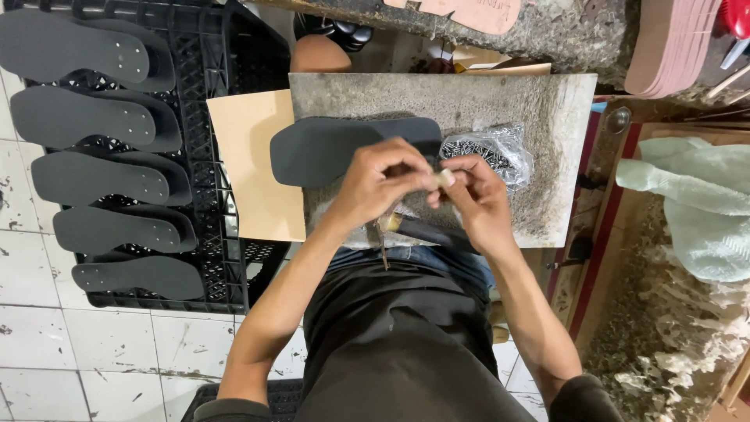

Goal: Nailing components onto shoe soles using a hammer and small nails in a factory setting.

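At frame centre: left hand [380, 181] and right hand [475, 195] together, fingertips pinched on a small pale piece [444, 178]. Just behind, dark sole [328, 148] flat on grey stone slab [547, 101], clear bag of tacks [496, 148] beside. Upper left: more soles stacked on black crate [250, 55].

A dark grey sole [328, 148] lies flat on the stone slab [539, 101].

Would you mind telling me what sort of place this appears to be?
Most likely a small footwear workshop: dark sandal soles lie stacked on a black plastic crate, another sole rests on a worn stone work slab, and a bag of small nails sits alongside.
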